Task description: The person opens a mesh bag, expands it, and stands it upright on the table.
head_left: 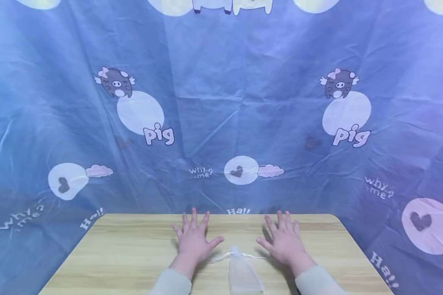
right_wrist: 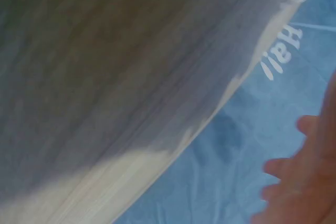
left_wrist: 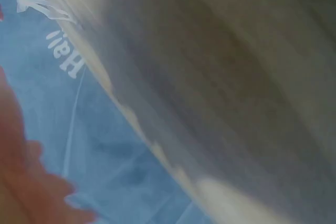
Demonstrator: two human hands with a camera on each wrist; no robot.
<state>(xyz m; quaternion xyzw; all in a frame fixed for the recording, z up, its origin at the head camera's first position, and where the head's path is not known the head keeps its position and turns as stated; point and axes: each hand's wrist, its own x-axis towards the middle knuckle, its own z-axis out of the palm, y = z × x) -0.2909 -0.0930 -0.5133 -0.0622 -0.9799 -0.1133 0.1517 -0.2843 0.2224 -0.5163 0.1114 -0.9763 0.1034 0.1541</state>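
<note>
Blue cloth w/ pig & "why me?" prints hangs behind a light wood-grain table in the head view; a "Ha!!" print sits just past its far edge. L hand & R hand are out over the table, backs up, fingers straight & spread wide, thumbs pointing toward each other, nothing held; can't tell if palms touch the wood. Sheer white bag lies on the table btwn the forearms, nearer the person, neck away, w/ thin drawstrings running out L & R toward the wrists. Pale sleeves on both arms. L wrist view: part of L hand at the lower L, blurred, fingertips against the cloth; white string up in the top L corner. R wrist view: R hand's fingers at lower R, spaced apart, also holding nothing; bit of string at top R, table mostly shaded.
</note>
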